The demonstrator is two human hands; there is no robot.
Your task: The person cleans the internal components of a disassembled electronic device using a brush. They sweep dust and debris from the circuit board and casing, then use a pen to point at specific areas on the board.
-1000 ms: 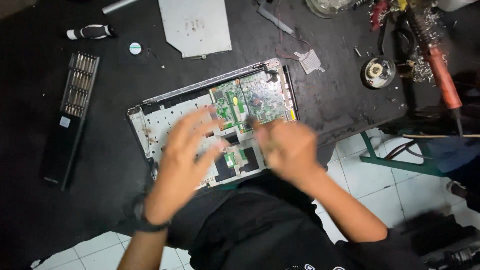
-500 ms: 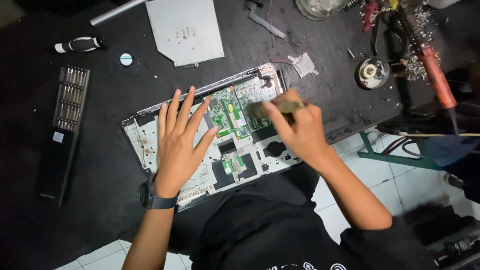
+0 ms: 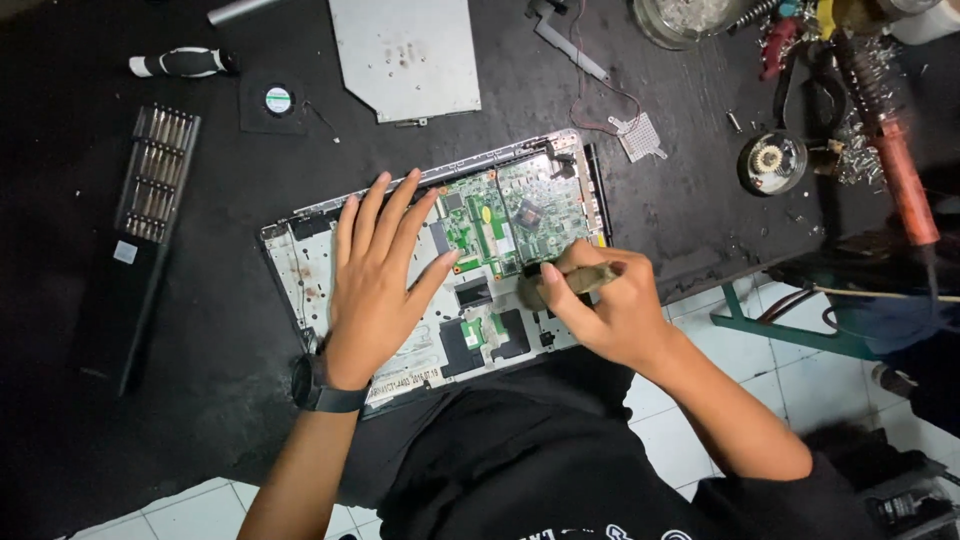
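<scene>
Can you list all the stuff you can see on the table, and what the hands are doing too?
opened laptop base: 1, silver-white, middle of the black table
circuit board: 1, green, inside the base, far right part
brush: 1, tan handle, on the base just near of the board
metal cover plate: 1, grey, far edge
small fan: 1, black with round white label, left of the plate
screwdriver bit case: 1, black with silver bits, left side
screwdriver handle: 1, black and white, far left
soldering iron: 1, orange grip, right side
wristwatch: 1, black, left wrist
left hand: flat on the base, fingers spread
right hand: closed on the brush
</scene>
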